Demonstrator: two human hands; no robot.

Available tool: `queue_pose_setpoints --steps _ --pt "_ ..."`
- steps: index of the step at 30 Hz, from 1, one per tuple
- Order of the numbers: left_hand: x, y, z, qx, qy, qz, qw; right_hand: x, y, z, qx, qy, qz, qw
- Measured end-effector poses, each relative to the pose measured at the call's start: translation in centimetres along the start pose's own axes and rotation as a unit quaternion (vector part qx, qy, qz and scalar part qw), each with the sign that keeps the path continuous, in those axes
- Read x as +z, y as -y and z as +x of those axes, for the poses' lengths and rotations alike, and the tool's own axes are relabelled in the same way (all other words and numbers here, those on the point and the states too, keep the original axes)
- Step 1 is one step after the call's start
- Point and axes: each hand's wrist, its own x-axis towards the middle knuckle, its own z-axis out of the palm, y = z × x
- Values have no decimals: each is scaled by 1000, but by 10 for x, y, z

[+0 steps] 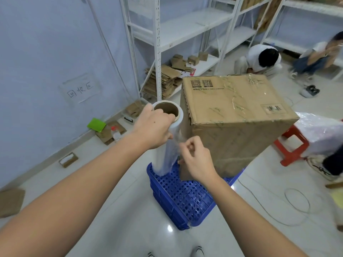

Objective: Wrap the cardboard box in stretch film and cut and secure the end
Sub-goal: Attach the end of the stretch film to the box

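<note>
Head view: the cardboard box (235, 119) sits mid-frame on a blue crate (185, 199) on the shiny white floor (111, 219). The left hand (154, 127) holds the film roll (168, 138) tight; the right hand (194, 160) pinches its loose film. White shelves (178, 32) stand behind.

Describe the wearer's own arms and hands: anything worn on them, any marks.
Both forearms are bare as far as the head view shows: no sleeves reach into the picture. The left hand has no glove, ring or watch, and a small dark mole shows on its back. The right hand is likewise ungloved, with no ring, watch or bracelet at the wrist. Fingernails look short and unpainted.
</note>
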Motion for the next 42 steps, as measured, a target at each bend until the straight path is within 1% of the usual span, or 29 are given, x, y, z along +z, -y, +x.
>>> queue_pose_setpoints --steps 3,5,7,10,14,16,18,21,24,27,30,32,34,37,40,42 --pt "-4 3 0 -23 27 -12 999 16 -16 15 -3 32 -50 998" --pt "-9 7 -1 -26 60 -32 997 24 -21 21 -7 19 -67 998" --pt "-15 8 -5 -20 80 -46 995 26 -24 22 -30 -11 -85 996" --pt "-23 7 -10 -38 92 -46 994 25 -28 19 -43 -39 -39 998" --pt "-22 0 -8 -55 76 -25 995 18 -33 12 -6 11 50 999" --pt "-21 -8 -3 -74 66 -26 995 12 -35 9 13 14 81 997" --pt "-24 -13 2 -94 68 -29 993 2 -36 6 9 0 106 994" --pt "-21 -19 5 -106 72 -53 990 -9 -42 -2 7 -33 115 993" --pt "-16 -30 4 -83 48 -62 993 -16 -53 -8 5 -61 128 990" --pt "-14 -42 2 -73 34 -78 994 -26 -57 -10 -2 -57 119 991" --pt "-12 -32 -4 -17 26 -76 997 -33 -58 -5 -22 -34 102 994" --pt "-10 -18 -8 33 42 -81 995 -35 -58 0 -32 -27 106 994" --pt "-10 -10 -9 60 54 -65 995 -35 -60 5 -32 -30 109 993" --pt "-12 -11 -7 55 52 -60 995 -38 -63 7 -19 -36 128 991" --pt "-21 -17 3 23 52 -65 996 -39 -66 2 -9 -53 163 985" --pt "-26 -21 11 6 41 -49 998 -40 -68 0 -8 -72 177 982"
